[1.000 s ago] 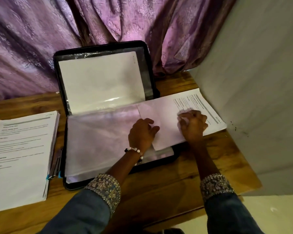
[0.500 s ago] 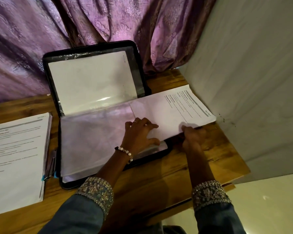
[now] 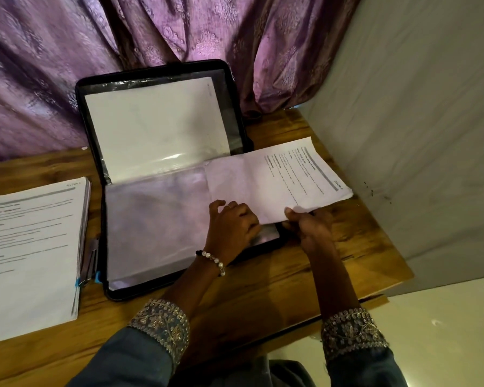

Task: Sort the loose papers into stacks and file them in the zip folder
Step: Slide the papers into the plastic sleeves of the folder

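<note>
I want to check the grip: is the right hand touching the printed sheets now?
Touching. In the head view the right hand pinches the near edge of the printed sheets, with its thumb lying on top of the paper.

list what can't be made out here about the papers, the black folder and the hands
All head view:
- Printed sheet going into the black zip folder: text too small to read; its left part is veiled by the clear plastic sleeve.
- Left hand: fingertips hidden under the sheet's edge.
- Right hand: fingers hidden beneath the sheet.
- White paper stack: cut off by the left edge, print blurred.
- Folder's zip: not discernible.
</note>
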